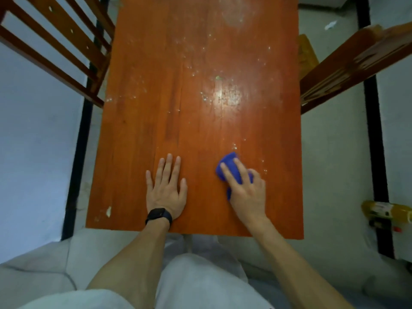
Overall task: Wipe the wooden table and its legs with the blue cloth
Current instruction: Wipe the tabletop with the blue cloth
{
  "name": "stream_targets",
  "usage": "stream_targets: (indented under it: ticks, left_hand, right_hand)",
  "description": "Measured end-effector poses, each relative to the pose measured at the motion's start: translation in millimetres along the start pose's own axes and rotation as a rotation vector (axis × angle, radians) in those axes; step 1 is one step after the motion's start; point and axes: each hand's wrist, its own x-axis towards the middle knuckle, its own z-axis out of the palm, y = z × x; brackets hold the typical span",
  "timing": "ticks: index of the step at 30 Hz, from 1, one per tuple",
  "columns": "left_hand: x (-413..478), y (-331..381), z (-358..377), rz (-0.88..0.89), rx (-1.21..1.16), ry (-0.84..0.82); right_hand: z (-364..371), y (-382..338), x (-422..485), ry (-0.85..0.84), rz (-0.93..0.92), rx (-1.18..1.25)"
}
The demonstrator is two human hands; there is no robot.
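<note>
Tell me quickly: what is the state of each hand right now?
Left hand: open, flat on the table, holding nothing.
Right hand: closed on the blue cloth, pressing it to the table.

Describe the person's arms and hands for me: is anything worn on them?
Both the left arm and the right arm are bare, no sleeves in view. No gloves or rings show. At the wrist of the left hand sits a black watch with a squarish face and black strap. The right hand wears nothing.
</note>
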Motion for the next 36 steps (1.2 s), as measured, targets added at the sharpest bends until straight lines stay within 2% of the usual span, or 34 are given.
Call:
stream_targets:
  ticks: [3,5,8,10,12,14,16,18,20,22,24,25,27,29,33,34,36]
  left_hand:
    - [-1.5,-1.9,-1.7,-0.012,0.008,-0.013]
    - [-1.1,-2.2,-2.3,-0.014,-0.002,-0.012]
    - [0.8,-2.5,-1.2,-0.021,0.0,-0.004]
    - [1.2,-0.9,0.9,-0.01,0.001,-0.004]
    - [-1.1,-5.2,2.2,-0.028,-0.007,0.007]
    - [-0.2,-7.4,1.6,-0.035,0.006,0.007]
    - [3.3,-4.8,0.1,-0.038,0.0,-0.013]
    - [4.4,-2.1,0.0,-0.029,0.002,-0.033]
    - [3.4,-1.0,0.6,-0.028,0.007,-0.028]
    - [3.8,-2.0,-1.3,-0.024,0.002,-0.033]
    - [4.6,-1.9,-2.9,-0.022,0.007,-0.036]
    - [4.6,-1.4,-3.6,-0.023,0.006,-0.036]
    - [3.8,-0.6,-3.8,-0.022,-0.004,-0.029]
    - [3.4,-0.3,-4.1,-0.024,0.002,-0.039]
    - [1.4,-1.5,-3.2,-0.044,0.005,-0.035]
    - [1.2,-3.5,-4.0,-0.05,0.002,-0.032]
    - [2.5,-2.1,-3.9,-0.034,0.008,-0.036]
  right_hand:
    - [-31.1,57.7,3.7,-0.023,0.407,0.042]
    - [-46.8,69.3,9.3,0.027,0.524,0.095]
    - [-41.7,20.0,27.2,0.119,0.339,0.115]
    - [-20.7,-29.8,34.8,0.092,0.165,0.123]
    - [-0.1,-76.4,33.4,-0.011,-0.029,0.098]
    - [9.4,-79.1,36.0,-0.049,-0.156,0.063]
    - [6.5,-40.7,39.8,-0.004,-0.132,0.027]
    - [-4.6,12.9,33.5,0.005,0.056,-0.006]
    - [-21.0,71.8,23.4,-0.003,0.346,-0.002]
    - [-37.6,120.4,10.6,-0.025,0.662,0.06]
    - [-51.4,143.0,2.3,0.026,0.823,0.179]
    - [-55.6,138.8,1.4,0.061,0.82,0.213]
    - [-55.0,103.3,6.5,0.129,0.684,0.207]
    - [-44.7,49.5,14.6,0.135,0.433,0.149]
    - [-7.7,-35.0,1.0,-0.018,-0.064,0.033]
    - [-1.2,-34.7,-7.2,-0.042,-0.129,0.012]
    - [-1.8,-5.1,-25.2,-0.022,-0.031,-0.01]
